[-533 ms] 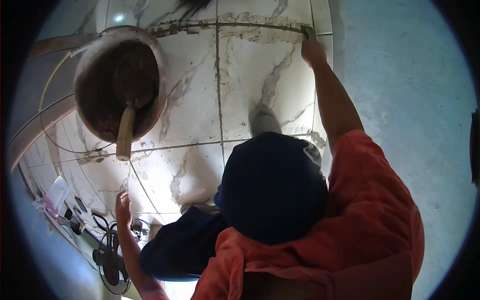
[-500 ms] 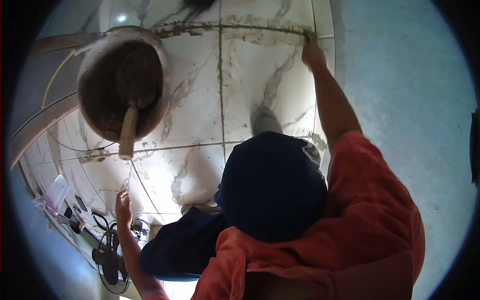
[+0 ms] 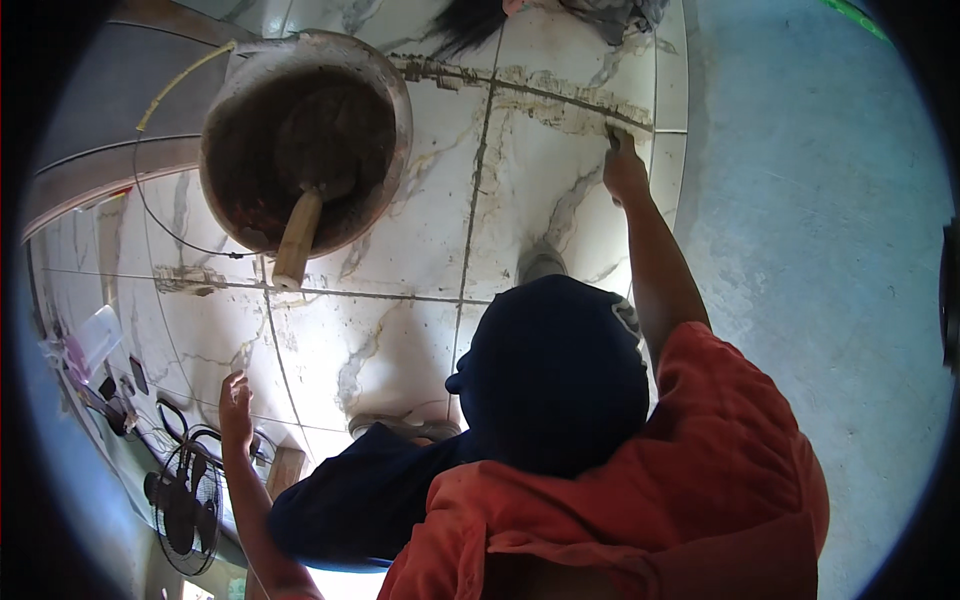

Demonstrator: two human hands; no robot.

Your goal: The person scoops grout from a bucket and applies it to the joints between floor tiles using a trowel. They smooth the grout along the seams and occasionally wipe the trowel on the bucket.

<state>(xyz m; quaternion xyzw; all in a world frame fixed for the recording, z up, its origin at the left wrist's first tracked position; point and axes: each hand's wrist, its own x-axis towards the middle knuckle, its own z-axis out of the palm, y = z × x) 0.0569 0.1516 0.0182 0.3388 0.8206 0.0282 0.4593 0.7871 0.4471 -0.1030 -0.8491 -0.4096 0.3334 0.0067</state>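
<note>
My right hand [image 3: 626, 174] is closed around a small dark tool [image 3: 613, 140], its tip near a dirty joint [image 3: 560, 97] between white marbled floor tiles. The tool's shape is mostly hidden by the fingers. My left hand [image 3: 236, 402] hangs at the left with loosely stretched fingers and nothing visible in it. Ahead of it, a bucket [image 3: 400, 150] holds dark brown paste. A wooden handle [image 3: 298, 240] sticks out over the bucket's near rim; its other end is sunk in the paste.
My dark-clad knee [image 3: 550, 380] fills the middle. Another person's dark hair [image 3: 475, 25] and grey cloth [image 3: 625, 15] show at the top. A pale blue wall [image 3: 800, 220] runs along the right. A fan [image 3: 185, 510] and a phone [image 3: 138, 374] lie lower left.
My right hand has moved a little left and nearer, off the joint's right end. The view has shifted, so the bucket appears farther right and more of the other person shows.
</note>
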